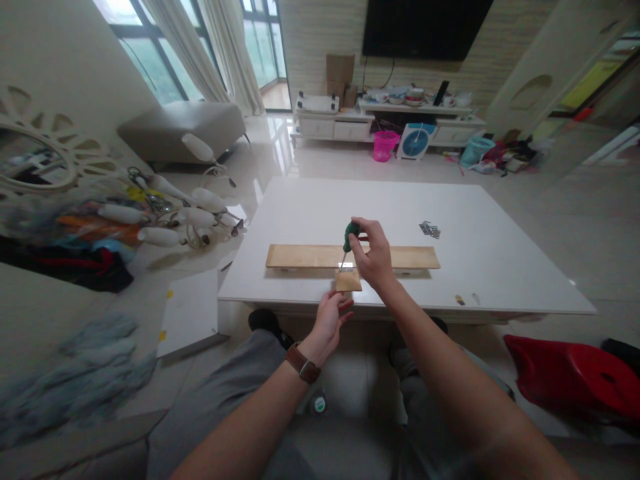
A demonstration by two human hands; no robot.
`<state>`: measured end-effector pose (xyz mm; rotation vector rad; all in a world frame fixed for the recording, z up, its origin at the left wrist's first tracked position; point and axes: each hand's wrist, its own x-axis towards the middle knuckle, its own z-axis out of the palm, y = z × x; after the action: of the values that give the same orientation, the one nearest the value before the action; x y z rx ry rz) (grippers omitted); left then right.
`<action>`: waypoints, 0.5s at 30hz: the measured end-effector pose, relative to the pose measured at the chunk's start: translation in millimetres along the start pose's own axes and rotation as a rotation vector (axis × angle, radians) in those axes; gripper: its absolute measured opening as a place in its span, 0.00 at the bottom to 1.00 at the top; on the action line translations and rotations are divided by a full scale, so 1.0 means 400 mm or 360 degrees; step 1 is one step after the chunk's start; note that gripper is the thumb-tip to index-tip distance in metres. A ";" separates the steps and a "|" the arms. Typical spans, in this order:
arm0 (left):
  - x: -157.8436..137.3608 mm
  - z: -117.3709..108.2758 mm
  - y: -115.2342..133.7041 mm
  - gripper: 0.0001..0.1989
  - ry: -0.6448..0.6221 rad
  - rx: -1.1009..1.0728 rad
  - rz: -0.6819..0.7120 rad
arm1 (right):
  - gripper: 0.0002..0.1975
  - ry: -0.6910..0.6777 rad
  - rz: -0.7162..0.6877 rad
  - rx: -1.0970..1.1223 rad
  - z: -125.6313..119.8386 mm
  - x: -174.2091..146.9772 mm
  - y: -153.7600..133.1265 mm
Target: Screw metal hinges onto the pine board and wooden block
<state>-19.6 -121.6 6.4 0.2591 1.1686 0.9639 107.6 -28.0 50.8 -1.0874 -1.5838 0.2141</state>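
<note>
- Across the middle of the view spreads a white table (320,207), its near edge facing the person's legs.
- Along that near edge, roughly parallel with it, lies a long pale wooden board (300,257), well apart from both near corners.
- Over the board, the right hand (373,250) is closed around a screwdriver's handle.
- At the near edge, the left hand (330,317) has its fingers loosely spread, with the tips by the small block's near side; I cannot tell whether it grips the wood.
- Tilted in the right hand, the green-handled screwdriver (351,232) points its shaft down toward the near edge.
- Against the middle of the board's near side sits a small wooden block (349,281).
- Toward the right edge, beyond the board, rests a loose cluster of silvery metal pieces (430,230).
- Where block and board meet, a shiny metal plate (345,266) shows beside the screwdriver's tip; contact is too small to tell.
- Nearer the near right corner lies a tiny brownish piece (459,300).
</note>
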 end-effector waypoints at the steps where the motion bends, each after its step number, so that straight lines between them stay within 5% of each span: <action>1: -0.001 0.001 0.000 0.09 -0.0002 0.0002 -0.0001 | 0.20 -0.0007 -0.0004 0.0013 0.001 0.000 0.001; 15: 0.004 -0.005 -0.004 0.10 -0.0017 0.0006 0.0015 | 0.18 0.0009 0.0040 -0.0027 -0.002 0.002 -0.005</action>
<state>-20.5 -121.9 3.6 0.2726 1.1607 0.9674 107.3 -28.7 52.9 -1.1205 -1.5700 0.2142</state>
